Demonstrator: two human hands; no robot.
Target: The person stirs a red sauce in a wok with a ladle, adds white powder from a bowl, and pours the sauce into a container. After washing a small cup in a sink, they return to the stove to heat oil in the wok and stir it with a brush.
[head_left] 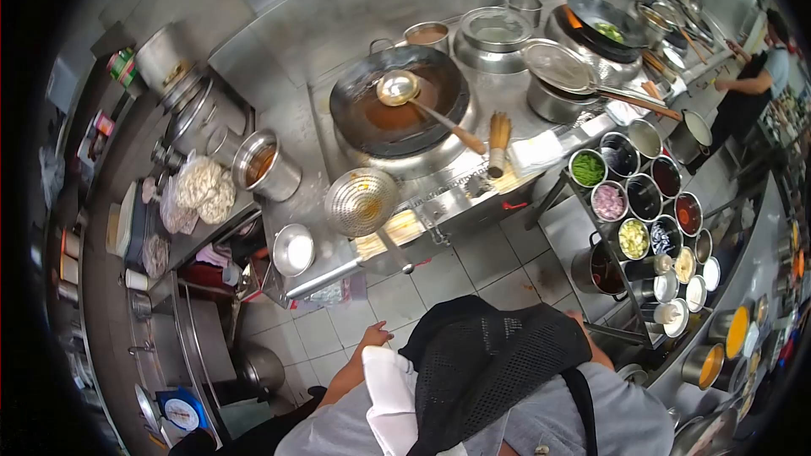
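My left hand [377, 334] hangs low over the tiled floor in front of the stove, fingers apart and holding nothing. Of my right hand [578, 318] only a sliver shows beside the dark mesh cap, its fingers hidden. Ahead of me a wok [351, 105] with brown liquid sits on a burner, a ladle [398, 88] resting across it. A perforated strainer [361, 203] lies at the counter's front edge, its handle jutting out. A bamboo brush [499, 142] rests right of the wok. Neither hand touches these.
On the right, a rack holds several ingredient pots, including chopped greens [588, 169]. A steel pot of brown liquid [266, 167] and a small white-filled bowl [293, 251] stand left. Another wok [583, 8] is at the back. A co-worker [750, 84] stands far right.
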